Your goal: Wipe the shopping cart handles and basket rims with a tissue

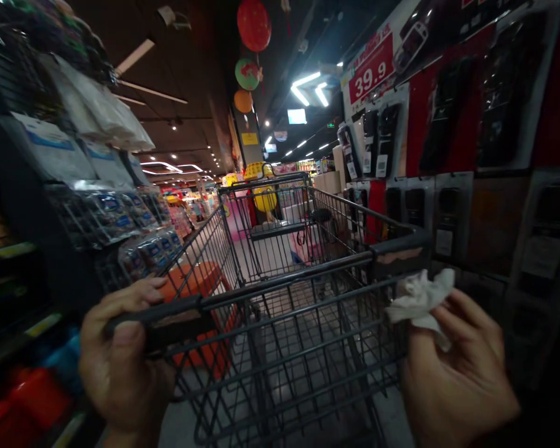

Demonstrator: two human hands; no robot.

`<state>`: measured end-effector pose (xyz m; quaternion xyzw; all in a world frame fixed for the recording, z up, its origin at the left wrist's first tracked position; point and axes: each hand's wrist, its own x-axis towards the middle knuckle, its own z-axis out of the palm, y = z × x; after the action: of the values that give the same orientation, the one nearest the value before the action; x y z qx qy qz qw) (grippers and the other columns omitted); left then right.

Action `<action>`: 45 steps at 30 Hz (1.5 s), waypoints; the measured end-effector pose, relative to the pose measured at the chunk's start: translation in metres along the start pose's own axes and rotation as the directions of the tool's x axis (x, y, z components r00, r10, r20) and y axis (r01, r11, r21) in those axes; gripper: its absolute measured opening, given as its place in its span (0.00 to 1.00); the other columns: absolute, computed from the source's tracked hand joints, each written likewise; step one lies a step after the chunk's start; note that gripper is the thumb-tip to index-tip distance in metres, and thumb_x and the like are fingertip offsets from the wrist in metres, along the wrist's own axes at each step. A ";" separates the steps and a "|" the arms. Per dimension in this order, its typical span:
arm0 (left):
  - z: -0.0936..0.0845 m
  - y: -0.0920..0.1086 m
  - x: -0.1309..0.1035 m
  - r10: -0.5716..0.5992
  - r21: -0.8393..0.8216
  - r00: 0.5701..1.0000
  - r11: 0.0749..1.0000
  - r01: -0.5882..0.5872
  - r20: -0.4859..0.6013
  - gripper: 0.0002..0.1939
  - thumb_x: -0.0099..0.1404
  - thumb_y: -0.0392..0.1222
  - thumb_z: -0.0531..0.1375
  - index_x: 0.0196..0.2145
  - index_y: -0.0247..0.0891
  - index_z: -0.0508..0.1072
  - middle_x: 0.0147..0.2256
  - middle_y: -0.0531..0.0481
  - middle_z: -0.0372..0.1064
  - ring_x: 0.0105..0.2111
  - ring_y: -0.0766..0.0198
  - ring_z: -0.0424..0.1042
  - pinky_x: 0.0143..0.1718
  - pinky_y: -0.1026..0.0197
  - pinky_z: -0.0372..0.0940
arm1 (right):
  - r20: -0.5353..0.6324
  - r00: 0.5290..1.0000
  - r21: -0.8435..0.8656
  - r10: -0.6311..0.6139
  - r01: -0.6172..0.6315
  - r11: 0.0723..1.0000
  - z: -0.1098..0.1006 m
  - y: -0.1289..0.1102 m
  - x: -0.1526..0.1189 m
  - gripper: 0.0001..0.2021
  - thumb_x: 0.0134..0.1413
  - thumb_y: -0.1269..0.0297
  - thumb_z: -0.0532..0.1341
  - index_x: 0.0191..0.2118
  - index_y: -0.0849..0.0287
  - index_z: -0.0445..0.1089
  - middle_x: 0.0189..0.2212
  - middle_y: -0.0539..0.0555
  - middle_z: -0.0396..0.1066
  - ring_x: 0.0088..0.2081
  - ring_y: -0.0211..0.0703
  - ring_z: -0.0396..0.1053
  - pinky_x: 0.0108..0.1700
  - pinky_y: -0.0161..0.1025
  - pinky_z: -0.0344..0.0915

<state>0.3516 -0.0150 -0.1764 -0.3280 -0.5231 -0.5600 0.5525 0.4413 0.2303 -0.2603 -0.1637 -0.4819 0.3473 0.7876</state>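
A black wire shopping cart (284, 292) fills the middle of the view, seen from one end. My left hand (121, 354) is wrapped round its near left corner, thumb on top of the dark plastic corner piece. On the right, my right hand (457, 354) pinches a crumpled white tissue (422, 298) between thumb and fingers, close beside the cart's near right corner. Inside the cart, only wire mesh shows along the bottom. At the far end stands the cart's raised handle and seat part.
Packaged goods (107, 211) hang on the left, above red items. An orange box (196, 280) stands beyond the cart's left side. Black packaged items (448, 112) line the right wall under a price sign (371, 74). Ahead, a yellow balloon-like object (264, 199) shows through the wire.
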 end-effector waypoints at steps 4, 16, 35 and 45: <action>0.001 0.007 0.001 -0.066 0.065 0.997 0.996 0.064 0.027 0.10 0.57 0.55 0.61 0.26 0.49 0.68 0.28 0.52 0.61 0.37 0.53 0.69 0.55 0.34 0.60 | 0.158 0.981 0.068 -0.114 0.104 0.992 0.005 -0.007 -0.016 0.12 0.52 0.80 0.63 0.39 0.58 0.76 0.47 0.55 0.75 0.47 0.45 0.74 0.48 0.44 0.71; 0.001 -0.002 -0.002 -0.049 0.049 0.999 0.998 0.049 -0.007 0.12 0.55 0.56 0.60 0.28 0.46 0.66 0.29 0.53 0.60 0.39 0.54 0.69 0.55 0.38 0.60 | 0.367 0.910 0.171 -0.193 0.138 0.976 0.007 -0.038 -0.043 0.08 0.52 0.78 0.61 0.36 0.58 0.70 0.34 0.52 0.68 0.37 0.39 0.71 0.35 0.33 0.72; -0.001 -0.001 0.001 -0.008 0.099 0.998 0.995 0.003 0.055 0.12 0.59 0.55 0.58 0.28 0.45 0.65 0.29 0.53 0.63 0.39 0.55 0.71 0.53 0.39 0.64 | 0.497 0.680 0.523 -0.538 0.260 0.812 0.020 -0.071 -0.094 0.16 0.63 0.75 0.46 0.32 0.61 0.69 0.26 0.55 0.69 0.28 0.40 0.67 0.28 0.35 0.67; -0.016 0.002 -0.018 0.067 0.347 0.995 0.937 -0.037 -0.075 0.23 0.56 0.54 0.60 0.45 0.42 0.64 0.44 0.46 0.65 0.47 0.54 0.67 0.51 0.43 0.63 | 0.527 0.779 0.308 -0.338 0.196 0.931 0.000 -0.025 -0.025 0.10 0.54 0.78 0.58 0.38 0.56 0.71 0.35 0.54 0.71 0.36 0.41 0.72 0.37 0.37 0.71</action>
<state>0.3603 -0.0245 -0.1962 -0.2156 -0.5803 -0.4583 0.6378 0.4436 0.1950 -0.2609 0.1134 -0.6691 0.3190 0.6615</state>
